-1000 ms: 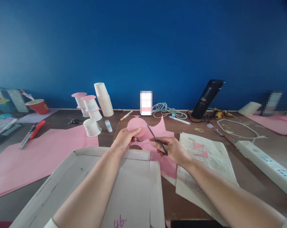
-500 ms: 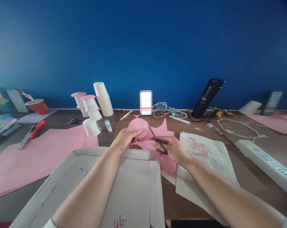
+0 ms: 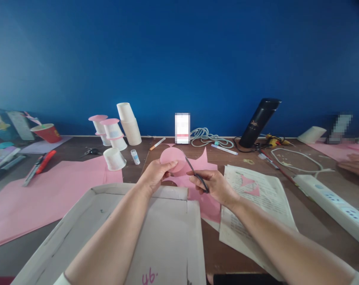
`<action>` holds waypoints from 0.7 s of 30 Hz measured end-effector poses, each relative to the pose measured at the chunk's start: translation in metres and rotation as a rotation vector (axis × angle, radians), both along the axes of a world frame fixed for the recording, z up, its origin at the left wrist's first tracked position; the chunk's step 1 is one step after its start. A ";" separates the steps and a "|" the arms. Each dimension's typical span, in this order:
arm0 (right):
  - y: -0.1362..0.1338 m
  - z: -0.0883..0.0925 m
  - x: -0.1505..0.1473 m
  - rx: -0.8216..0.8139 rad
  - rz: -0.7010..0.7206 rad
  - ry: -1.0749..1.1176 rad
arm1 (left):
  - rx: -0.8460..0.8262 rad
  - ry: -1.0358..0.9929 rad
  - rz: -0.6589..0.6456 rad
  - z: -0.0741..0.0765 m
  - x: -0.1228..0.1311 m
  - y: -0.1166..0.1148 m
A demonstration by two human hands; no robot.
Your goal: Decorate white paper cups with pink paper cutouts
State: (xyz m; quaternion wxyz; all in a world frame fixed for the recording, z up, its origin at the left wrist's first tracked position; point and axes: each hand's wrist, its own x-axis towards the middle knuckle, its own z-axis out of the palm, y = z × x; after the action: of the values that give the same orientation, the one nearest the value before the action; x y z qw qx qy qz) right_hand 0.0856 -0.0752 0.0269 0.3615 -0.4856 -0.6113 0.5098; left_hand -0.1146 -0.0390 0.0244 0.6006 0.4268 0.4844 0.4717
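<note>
Pinched between thumb and fingers of my left hand (image 3: 157, 173) is a round pink paper disc (image 3: 171, 155). My right hand (image 3: 212, 183) grips dark-handled scissors (image 3: 202, 182), whose blades lie along the disc's right edge. Beneath both hands spreads a cut pink sheet (image 3: 207, 206) with curved gaps and a pointed corner. To its right, small pink scraps (image 3: 252, 191) rest on a printed page (image 3: 274, 198). Under my left forearm lies a whitish cardboard box lid (image 3: 167, 233) with pink writing.
Paper cups (image 3: 131, 128) stand at the back left, some topped with pink discs, near a glue stick (image 3: 135, 157). A utility knife (image 3: 33, 170) lies on pink sheets (image 3: 63, 194). Rightward are a black flask (image 3: 259, 123), a coiled cable (image 3: 209, 138) and a power strip (image 3: 331, 202).
Another person's hand has come into view at the far right edge, over the table. My own hands, the disc and the scissors are almost unmoved.
</note>
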 end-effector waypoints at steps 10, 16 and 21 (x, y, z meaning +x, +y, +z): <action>0.000 0.000 -0.001 -0.007 -0.006 -0.005 | -0.011 0.011 0.004 -0.002 -0.003 0.003; 0.000 -0.001 0.000 -0.016 0.004 0.003 | 0.014 0.009 -0.013 -0.003 -0.004 0.003; -0.001 0.002 -0.001 -0.020 0.000 0.003 | 0.018 0.020 -0.017 -0.003 -0.005 0.003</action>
State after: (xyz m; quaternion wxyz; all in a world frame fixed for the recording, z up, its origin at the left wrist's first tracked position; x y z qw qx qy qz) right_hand 0.0847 -0.0758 0.0290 0.3576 -0.4885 -0.6056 0.5165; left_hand -0.1191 -0.0364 0.0218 0.5958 0.4410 0.4823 0.4667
